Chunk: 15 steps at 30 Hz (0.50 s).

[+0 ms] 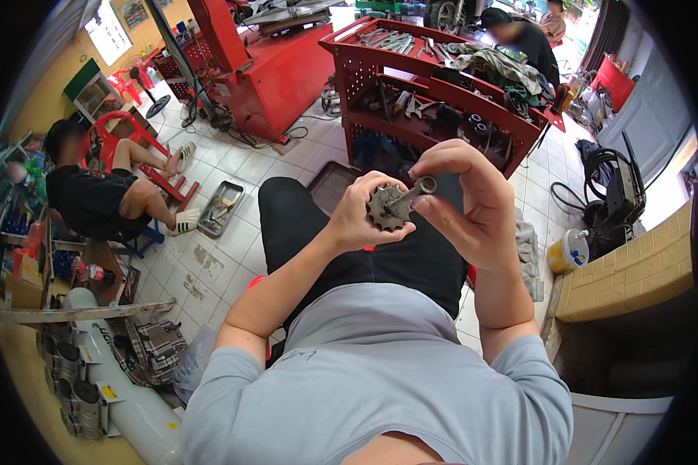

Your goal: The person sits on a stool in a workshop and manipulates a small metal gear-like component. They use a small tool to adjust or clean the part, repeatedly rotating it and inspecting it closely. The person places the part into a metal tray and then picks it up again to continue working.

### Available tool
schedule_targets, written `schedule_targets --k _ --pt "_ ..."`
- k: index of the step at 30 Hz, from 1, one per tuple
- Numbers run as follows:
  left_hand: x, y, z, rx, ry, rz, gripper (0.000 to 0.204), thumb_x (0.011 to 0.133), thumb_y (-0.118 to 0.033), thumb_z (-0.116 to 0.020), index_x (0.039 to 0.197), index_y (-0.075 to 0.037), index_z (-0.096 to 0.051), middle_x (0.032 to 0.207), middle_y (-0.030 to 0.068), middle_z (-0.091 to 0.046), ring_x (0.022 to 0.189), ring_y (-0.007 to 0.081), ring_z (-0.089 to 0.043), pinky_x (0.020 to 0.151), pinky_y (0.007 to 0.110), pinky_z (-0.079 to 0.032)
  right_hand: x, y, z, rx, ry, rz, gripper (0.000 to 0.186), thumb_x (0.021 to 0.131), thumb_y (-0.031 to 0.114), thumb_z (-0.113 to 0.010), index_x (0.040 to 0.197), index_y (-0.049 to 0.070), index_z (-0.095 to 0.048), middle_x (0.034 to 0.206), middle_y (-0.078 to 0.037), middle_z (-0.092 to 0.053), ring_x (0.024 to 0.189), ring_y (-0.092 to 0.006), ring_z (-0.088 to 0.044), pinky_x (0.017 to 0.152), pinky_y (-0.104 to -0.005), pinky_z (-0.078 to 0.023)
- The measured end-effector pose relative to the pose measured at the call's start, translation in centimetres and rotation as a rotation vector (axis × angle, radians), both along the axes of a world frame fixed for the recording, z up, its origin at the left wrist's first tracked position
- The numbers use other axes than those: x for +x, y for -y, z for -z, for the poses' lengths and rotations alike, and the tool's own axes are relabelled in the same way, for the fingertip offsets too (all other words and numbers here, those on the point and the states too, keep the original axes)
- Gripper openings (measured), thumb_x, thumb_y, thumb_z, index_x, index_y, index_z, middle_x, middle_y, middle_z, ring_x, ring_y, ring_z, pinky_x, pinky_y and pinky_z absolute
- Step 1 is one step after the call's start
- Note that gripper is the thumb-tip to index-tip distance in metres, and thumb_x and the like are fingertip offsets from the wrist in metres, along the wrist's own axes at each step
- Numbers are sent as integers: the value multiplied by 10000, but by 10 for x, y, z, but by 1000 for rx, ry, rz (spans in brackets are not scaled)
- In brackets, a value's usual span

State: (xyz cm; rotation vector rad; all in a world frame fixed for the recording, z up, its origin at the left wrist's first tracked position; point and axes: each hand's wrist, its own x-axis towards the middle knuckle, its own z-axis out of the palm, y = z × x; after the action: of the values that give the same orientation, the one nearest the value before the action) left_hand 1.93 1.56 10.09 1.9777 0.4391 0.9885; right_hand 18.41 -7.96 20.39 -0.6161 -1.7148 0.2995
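Note:
My left hand (358, 217) grips a dark, rusty toothed sprocket (385, 209) by its rim, held up over my lap. My right hand (465, 198) pinches a small grey metal ring with a short shaft (419, 188) between thumb and fingers, its end resting against the middle of the sprocket. Both hands meet in front of my chest, above my black trousers.
A red tool trolley (442, 85) loaded with wrenches and rags stands just ahead. A person sits on a red chair (101, 190) at the left, beside a metal tray (221, 208) on the tiled floor. A yellow can (568, 252) and a brick ledge (636, 267) lie right.

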Motion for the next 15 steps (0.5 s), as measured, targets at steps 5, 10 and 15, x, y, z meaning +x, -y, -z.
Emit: schedule_targets --k 5,10,15 --pt "-1 0 -2 -46 43 44 507 617 -218 -915 1033 -55 -675 996 64 -652 936 212 -640 882 348 -507 0 5 -7 -34 94 14 316 798 10 -739 1109 25 -691 971 -103 -682 878 -220 -648 807 -315 -496" --pt "0 -2 1 50 6 -12 506 616 -214 -915 1032 -56 -675 986 64 -651 936 209 -641 870 345 -512 3 3 2 -14 41 44 326 811 12 -730 1135 30 -703 970 -101 -681 875 -218 -646 804 -313 -494" --pt "-2 0 -2 -17 2 -3 512 620 -212 -914 1041 -51 -672 991 68 -659 946 208 -643 882 340 -513 -7 4 -1 -33 -41 47 297 826 -1 -716 1121 20 -693 971 -96 -680 871 -210 -644 797 -310 -494"
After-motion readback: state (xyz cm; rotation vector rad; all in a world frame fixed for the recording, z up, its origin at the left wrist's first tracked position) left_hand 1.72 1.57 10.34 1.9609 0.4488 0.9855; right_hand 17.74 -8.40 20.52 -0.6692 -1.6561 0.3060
